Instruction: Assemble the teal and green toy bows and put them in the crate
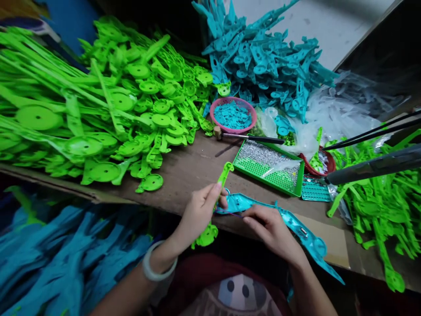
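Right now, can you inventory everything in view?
heaped parts: many, green and blue, left, right, back
held part: one, green, front centre
long part: one, blue, front edge
baskets: two, pink and red, centre, right
trays: two, green and blue, centre right
tiny pieces: many, silvery, in green tray
hammer: one, black-handled, behind green tray
plastic: much, clear, back right
pole: one, dark, right
rods: two, black, right
table: one, brown, beneath
bracelet: one, pale, left wrist
left hand: one, on held part
right hand: one, near long part

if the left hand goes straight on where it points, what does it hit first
The left hand would probably meet the left corner of the green perforated tray first, though depth is unclear.
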{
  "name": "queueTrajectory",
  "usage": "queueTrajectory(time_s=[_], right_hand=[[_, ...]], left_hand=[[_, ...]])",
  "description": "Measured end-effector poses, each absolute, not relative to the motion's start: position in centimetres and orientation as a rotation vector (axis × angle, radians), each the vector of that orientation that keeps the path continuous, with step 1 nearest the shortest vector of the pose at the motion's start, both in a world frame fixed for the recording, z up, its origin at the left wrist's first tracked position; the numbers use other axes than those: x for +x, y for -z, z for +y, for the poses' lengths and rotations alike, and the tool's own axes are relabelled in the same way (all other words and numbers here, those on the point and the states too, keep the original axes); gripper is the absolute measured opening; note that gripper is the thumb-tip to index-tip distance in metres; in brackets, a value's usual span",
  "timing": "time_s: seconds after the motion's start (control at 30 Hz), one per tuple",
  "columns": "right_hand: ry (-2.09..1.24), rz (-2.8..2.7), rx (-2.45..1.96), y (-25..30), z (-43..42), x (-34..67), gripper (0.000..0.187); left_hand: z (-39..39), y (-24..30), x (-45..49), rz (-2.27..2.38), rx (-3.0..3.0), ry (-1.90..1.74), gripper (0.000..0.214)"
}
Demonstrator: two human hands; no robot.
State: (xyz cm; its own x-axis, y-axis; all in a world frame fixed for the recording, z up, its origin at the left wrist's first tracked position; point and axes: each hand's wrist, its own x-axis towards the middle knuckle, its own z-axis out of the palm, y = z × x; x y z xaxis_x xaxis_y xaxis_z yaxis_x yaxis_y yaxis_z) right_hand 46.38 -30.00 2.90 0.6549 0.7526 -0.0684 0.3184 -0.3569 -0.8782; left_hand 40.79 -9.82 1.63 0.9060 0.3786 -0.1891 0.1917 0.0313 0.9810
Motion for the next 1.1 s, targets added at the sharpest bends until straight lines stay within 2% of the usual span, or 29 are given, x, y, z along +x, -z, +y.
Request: queueTrajectory(time_s=[0.1, 0.27, 0.43, 0.53, 0.7, 0.87, 1.1], right_hand=[[-0.527, -0.990, -2.036, -2.0, -30.2, 46.3, 0.017], [-0.651, -0.934, -1.921, -1.9, -31.7, 47.0, 0.020], [-0.467, -0.879, -2.037, -1.9, -29.6, 48.0, 0.015], [-0.448, -0.911, -2.131, -0.7, -27.6, 48.3, 0.014], [-0.547, -0.956, -2.173, 0.3, -29.3, 47.6, 0.015], [-0.661, -0.957, -2.221, -1.4, -32.5, 46.7, 0.017], [-0.711, -0.771, -2.188, -2.6, -26.9, 46.1, 0.015]], left_hand=[[-7.1, -2.7, 40.8, 0.461, 1.673, -0.219, 0.053], [-4.7, -3.6, 40.9, 0.559, 1.312, 0.162, 0.059], [-3.0, -1.8, 44.1, 0.526, 1.489, -0.143, 0.045], [-2.0, 0.0, 45.9, 0.509, 1.555, -0.184, 0.038], [-2.9, 2.4, 44.7, 0.488, 1.549, -0.056, 0.047], [-5.0, 2.9, 42.1, 0.498, 1.541, 0.072, 0.050], [-5.2, 2.5, 42.3, 0.488, 1.647, 0.099, 0.050]])
